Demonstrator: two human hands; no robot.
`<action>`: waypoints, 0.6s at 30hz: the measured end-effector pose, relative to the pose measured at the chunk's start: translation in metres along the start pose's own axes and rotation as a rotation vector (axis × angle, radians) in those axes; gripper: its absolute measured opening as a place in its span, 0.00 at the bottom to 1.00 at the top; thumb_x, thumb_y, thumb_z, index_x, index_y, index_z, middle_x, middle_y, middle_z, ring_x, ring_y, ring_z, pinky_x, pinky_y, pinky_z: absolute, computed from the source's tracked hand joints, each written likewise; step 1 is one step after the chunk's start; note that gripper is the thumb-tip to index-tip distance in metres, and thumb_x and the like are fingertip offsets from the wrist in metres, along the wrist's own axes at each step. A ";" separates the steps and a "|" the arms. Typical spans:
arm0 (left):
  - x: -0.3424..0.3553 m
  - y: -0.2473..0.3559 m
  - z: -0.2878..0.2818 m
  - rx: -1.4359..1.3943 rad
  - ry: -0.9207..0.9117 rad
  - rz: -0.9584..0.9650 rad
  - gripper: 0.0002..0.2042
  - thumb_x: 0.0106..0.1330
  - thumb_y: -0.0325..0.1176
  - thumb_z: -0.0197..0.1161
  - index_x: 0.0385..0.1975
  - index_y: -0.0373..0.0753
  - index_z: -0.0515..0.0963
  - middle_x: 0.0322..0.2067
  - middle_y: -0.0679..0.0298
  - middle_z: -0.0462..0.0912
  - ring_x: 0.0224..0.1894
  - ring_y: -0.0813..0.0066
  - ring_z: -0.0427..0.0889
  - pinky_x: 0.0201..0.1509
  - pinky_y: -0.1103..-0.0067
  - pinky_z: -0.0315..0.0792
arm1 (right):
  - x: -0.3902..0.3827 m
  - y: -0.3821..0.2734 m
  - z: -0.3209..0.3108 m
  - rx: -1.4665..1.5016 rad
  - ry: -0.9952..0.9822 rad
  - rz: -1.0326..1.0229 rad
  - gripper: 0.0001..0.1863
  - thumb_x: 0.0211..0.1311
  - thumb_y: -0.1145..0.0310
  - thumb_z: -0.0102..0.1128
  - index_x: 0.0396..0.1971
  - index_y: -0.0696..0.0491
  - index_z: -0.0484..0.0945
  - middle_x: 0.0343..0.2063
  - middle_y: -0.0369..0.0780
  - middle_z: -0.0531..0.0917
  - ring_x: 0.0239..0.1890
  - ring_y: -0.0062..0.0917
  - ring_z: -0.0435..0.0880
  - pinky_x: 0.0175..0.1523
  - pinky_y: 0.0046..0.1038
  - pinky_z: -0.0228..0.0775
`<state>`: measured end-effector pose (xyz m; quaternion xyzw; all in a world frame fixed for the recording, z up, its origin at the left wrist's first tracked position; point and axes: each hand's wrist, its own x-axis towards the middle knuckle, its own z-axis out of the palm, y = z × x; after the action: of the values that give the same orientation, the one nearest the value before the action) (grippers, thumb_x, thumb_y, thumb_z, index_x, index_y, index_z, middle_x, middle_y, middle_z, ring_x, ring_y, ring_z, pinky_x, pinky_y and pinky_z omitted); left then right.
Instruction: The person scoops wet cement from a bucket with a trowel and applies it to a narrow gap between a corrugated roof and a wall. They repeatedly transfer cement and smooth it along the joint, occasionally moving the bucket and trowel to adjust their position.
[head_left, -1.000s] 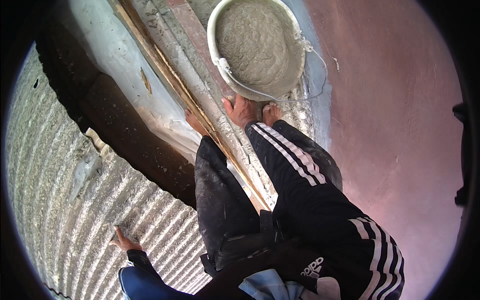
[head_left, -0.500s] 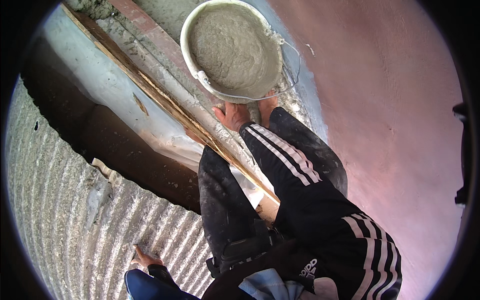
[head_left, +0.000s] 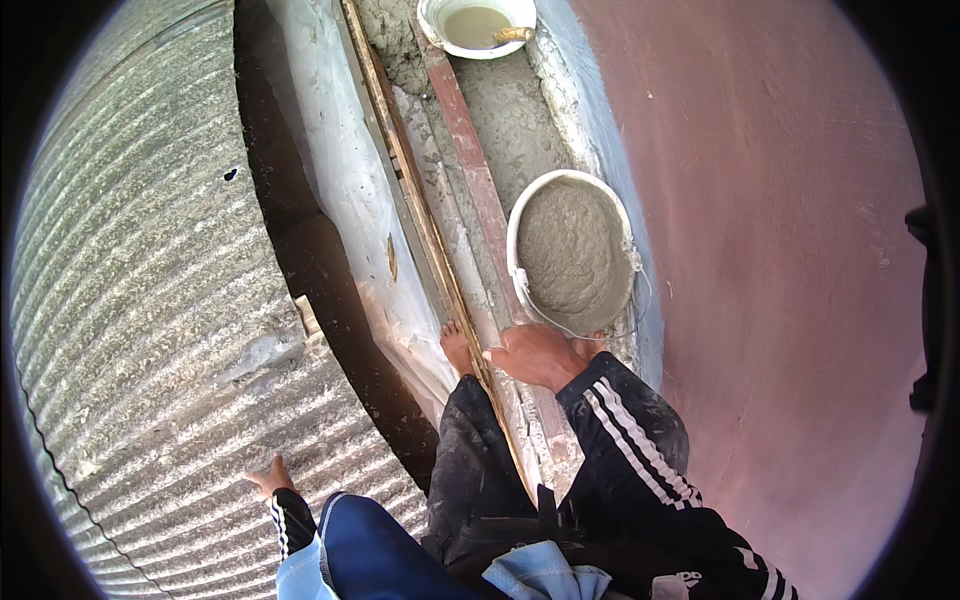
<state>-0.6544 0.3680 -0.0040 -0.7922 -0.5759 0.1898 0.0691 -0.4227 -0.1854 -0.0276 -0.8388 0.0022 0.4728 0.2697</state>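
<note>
My right hand [head_left: 541,356] is just below the near edge of a white bucket [head_left: 514,238] filled with grey wet mortar [head_left: 570,245]. Its thumb sticks out to the left, and the other fingers are partly hidden; nothing shows in its grasp. The bucket's thin wire handle [head_left: 648,300] hangs down on the near right side. At the lower left, my left hand [head_left: 271,477] is over the corrugated roof sheet [head_left: 170,330], fingers spread and holding nothing. Whether it touches the sheet is hard to tell.
A second white bucket [head_left: 428,28] with murky liquid and a brown-handled tool [head_left: 513,35] stands farther off. Wooden boards [head_left: 420,200] run along the narrow ledge between my feet. A dark gap [head_left: 315,265] lies left of the plastic sheet [head_left: 335,170]; a reddish wall [head_left: 770,250] rises on the right.
The view has shifted, so the mortar bucket appears smaller and farther right, and the second bucket shows. My right hand has moved from the bucket's lower left to its near edge.
</note>
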 end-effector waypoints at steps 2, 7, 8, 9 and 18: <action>-0.045 0.062 -0.012 -0.168 0.351 0.150 0.41 0.71 0.37 0.65 0.81 0.48 0.50 0.82 0.51 0.42 0.82 0.42 0.43 0.81 0.51 0.49 | -0.008 -0.011 -0.059 0.296 0.174 -0.201 0.18 0.69 0.59 0.58 0.37 0.61 0.85 0.39 0.48 0.91 0.43 0.39 0.91 0.53 0.40 0.80; -0.150 0.289 -0.003 -0.754 -0.030 1.048 0.38 0.68 0.32 0.66 0.77 0.36 0.58 0.77 0.44 0.57 0.81 0.45 0.50 0.82 0.60 0.48 | 0.011 -0.037 -0.164 0.763 0.126 -0.172 0.17 0.76 0.60 0.55 0.42 0.61 0.81 0.31 0.43 0.89 0.25 0.23 0.87 0.27 0.26 0.78; -0.161 0.344 0.009 -0.801 -0.048 1.121 0.38 0.70 0.37 0.67 0.77 0.34 0.58 0.76 0.42 0.58 0.80 0.45 0.52 0.82 0.62 0.50 | 0.014 -0.038 -0.172 0.854 0.116 -0.056 0.16 0.78 0.61 0.54 0.45 0.61 0.80 0.30 0.43 0.88 0.23 0.21 0.86 0.24 0.23 0.77; -0.173 0.396 0.023 -0.816 -0.180 1.041 0.40 0.71 0.44 0.65 0.77 0.33 0.56 0.76 0.39 0.57 0.80 0.44 0.53 0.82 0.62 0.49 | 0.017 -0.039 -0.170 0.827 0.291 -0.025 0.22 0.79 0.61 0.52 0.59 0.65 0.72 0.32 0.46 0.88 0.17 0.21 0.83 0.18 0.20 0.72; -0.192 0.558 0.065 -0.643 -0.313 0.644 0.29 0.81 0.53 0.44 0.71 0.39 0.65 0.47 0.36 0.85 0.53 0.35 0.83 0.61 0.55 0.73 | -0.069 0.014 -0.064 1.171 -0.162 0.449 0.34 0.79 0.64 0.51 0.73 0.69 0.51 0.39 0.53 0.88 0.22 0.27 0.88 0.21 0.24 0.79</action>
<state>-0.2356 -0.0020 -0.2043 -0.8734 -0.3342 0.1307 -0.3292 -0.4136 -0.2440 0.0466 -0.4931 0.4161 0.5003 0.5775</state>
